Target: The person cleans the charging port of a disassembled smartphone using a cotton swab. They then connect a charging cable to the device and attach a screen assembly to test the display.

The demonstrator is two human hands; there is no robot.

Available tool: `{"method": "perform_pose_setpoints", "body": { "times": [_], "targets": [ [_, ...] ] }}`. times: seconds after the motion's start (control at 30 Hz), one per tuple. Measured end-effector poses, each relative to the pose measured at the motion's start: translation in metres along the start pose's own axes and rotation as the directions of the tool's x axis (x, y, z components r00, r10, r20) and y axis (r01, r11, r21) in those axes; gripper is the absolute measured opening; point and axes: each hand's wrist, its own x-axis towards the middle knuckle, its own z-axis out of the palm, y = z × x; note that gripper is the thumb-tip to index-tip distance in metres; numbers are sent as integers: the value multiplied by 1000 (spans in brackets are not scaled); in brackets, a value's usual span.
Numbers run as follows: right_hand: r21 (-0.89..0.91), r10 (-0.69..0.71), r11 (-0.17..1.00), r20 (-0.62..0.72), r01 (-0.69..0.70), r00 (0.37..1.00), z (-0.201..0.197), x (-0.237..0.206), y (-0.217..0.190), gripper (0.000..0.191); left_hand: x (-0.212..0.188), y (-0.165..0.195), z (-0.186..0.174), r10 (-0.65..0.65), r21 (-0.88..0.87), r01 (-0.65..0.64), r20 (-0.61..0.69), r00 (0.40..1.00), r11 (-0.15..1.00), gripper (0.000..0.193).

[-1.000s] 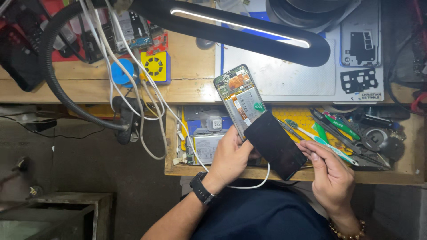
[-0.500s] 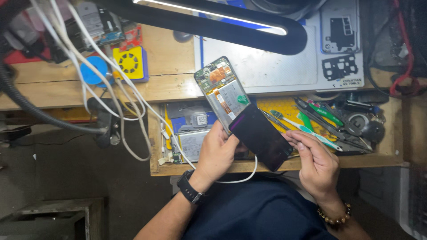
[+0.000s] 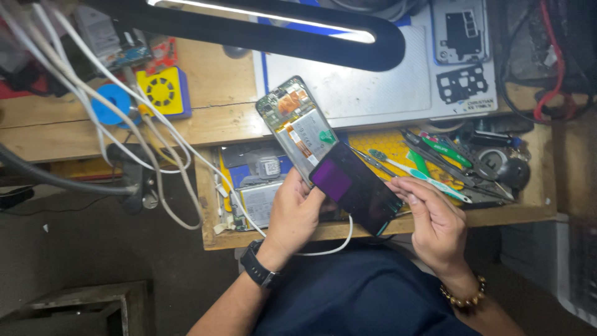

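Black lamp arm (image 3: 261, 31) with a lit strip — spans the top of the bench. White cables (image 3: 93, 93) trail down the left side past a blue tape roll (image 3: 107, 104) and a yellow-and-purple box with a round grille (image 3: 164, 92). Grey work mat (image 3: 367, 87) carries a phone back cover (image 3: 460, 31) and a black bracket piece (image 3: 463, 84). Open wooden drawer (image 3: 208, 205) — holds green-handled tools (image 3: 444, 149), a toothbrush (image 3: 416, 174) and a spare phone frame (image 3: 258, 202).
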Motion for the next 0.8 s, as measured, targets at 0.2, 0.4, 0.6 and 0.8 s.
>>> {"method": "perform_pose_setpoints", "body": {
  "times": [0.2,0.4,0.6,0.8],
  "targets": [
    [-30,13,999,2,-13,1000,0,-4,3,21,-2,-3,-4,13,32,-13,-5,1000,999,32],
    [-54,94,994,-33,-96,995,2,-8,13,25,-6,2,1,-11,-26,10,-32,999,1000,33],
    [100,38,995,-134,-24,990,9,-13,37,24,-8,6,-1,-4,95,9,-56,998,995,25],
    [78,10,997,-136,1,991,9,-15,43,21,-9,8,-3,5,91,-2,-36,999,996,24]
  ]
}}
